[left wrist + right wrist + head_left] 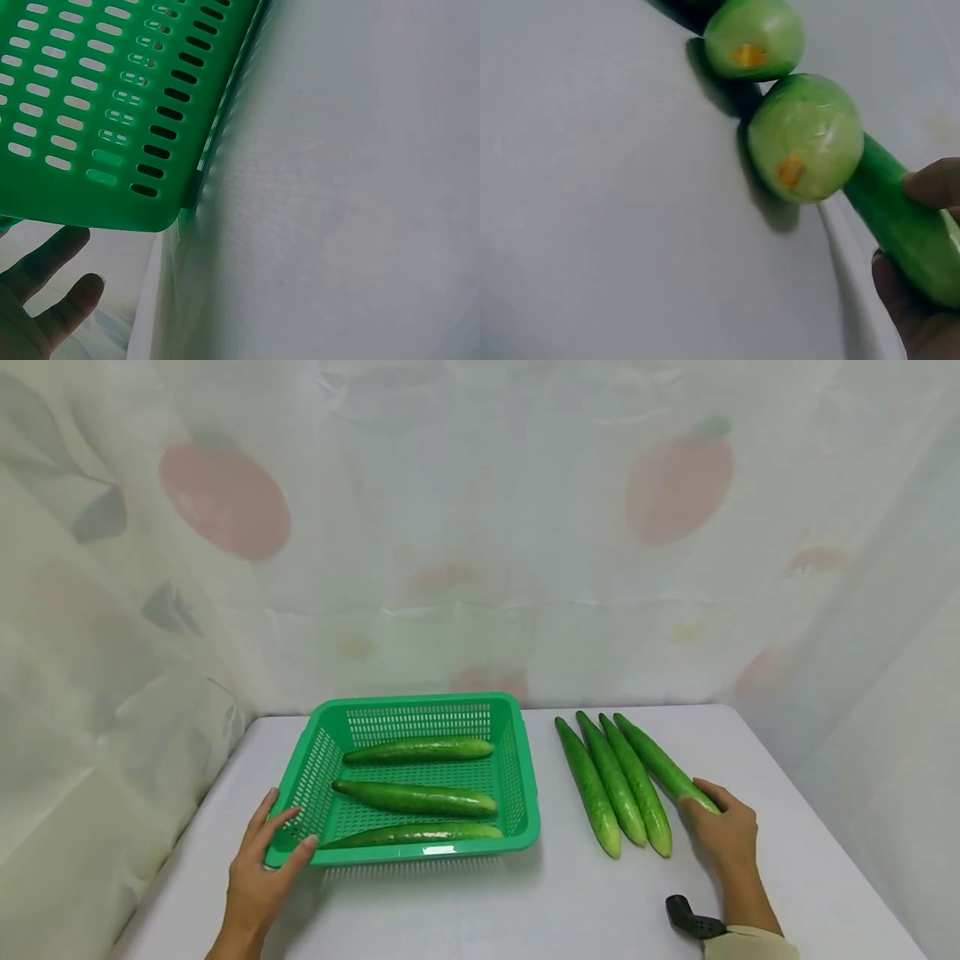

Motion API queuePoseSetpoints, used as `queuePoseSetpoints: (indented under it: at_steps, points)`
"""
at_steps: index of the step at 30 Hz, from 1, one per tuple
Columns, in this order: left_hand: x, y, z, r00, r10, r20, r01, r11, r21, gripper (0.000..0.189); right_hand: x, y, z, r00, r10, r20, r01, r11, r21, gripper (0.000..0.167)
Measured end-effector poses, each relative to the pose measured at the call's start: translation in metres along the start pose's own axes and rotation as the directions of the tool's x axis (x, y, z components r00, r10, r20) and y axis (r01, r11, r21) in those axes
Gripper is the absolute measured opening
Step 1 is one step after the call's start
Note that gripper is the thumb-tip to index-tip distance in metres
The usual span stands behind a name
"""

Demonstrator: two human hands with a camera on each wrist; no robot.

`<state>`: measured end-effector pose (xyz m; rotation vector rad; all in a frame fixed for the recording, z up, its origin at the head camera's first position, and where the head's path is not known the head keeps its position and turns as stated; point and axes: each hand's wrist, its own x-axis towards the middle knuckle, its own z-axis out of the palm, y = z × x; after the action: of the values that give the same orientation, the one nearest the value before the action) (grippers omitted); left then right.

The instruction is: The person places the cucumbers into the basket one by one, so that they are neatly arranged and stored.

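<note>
A green plastic basket stands on the table with three cucumbers lying crosswise in it: one at the back, one in the middle, one along the near side. My left hand is at its near left corner, fingers spread and fairly straight against the rim. In the left wrist view, two fingertips show beside the basket's holed wall. With thumb and fingers, my right hand grips the light end of the rightmost cucumber, also visible in the right wrist view.
Left of the gripped cucumber, three more lie side by side, light ends toward me. The white table is bordered by patterned sheeting at the back and sides. A black device sits on my right wrist.
</note>
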<state>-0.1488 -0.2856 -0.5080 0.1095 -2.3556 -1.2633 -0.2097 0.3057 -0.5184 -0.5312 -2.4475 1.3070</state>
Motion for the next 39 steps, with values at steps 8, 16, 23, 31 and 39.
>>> queuePoseSetpoints:
  at_steps: [8,16,23,31,39]
  points:
    - [-0.001,0.001,0.002,1.0,0.021,0.011,-0.021,1.0,-0.009,0.048,0.002,-0.016,-0.02,0.994,0.101,-0.046,-0.094,0.986,0.138,0.05]
    - [-0.003,0.0,0.001,1.0,0.015,0.004,-0.015,1.0,0.002,0.047,-0.004,-0.054,-0.041,0.998,-0.057,-0.013,0.059,0.978,0.199,0.047]
    - [-0.001,-0.001,-0.001,0.998,0.065,-0.011,-0.065,0.997,0.029,0.046,-0.014,-0.082,-0.054,0.969,-0.241,0.057,0.226,0.954,0.196,0.044]
    - [0.004,-0.004,-0.003,0.99,0.144,-0.008,-0.143,0.986,0.08,0.046,-0.023,-0.109,-0.052,0.908,-0.404,0.111,0.322,0.842,0.432,0.037]
    - [0.005,-0.001,-0.009,0.982,0.19,-0.014,-0.188,0.979,0.077,0.046,-0.029,-0.128,-0.04,0.851,-0.497,0.169,0.352,0.779,0.52,0.035]
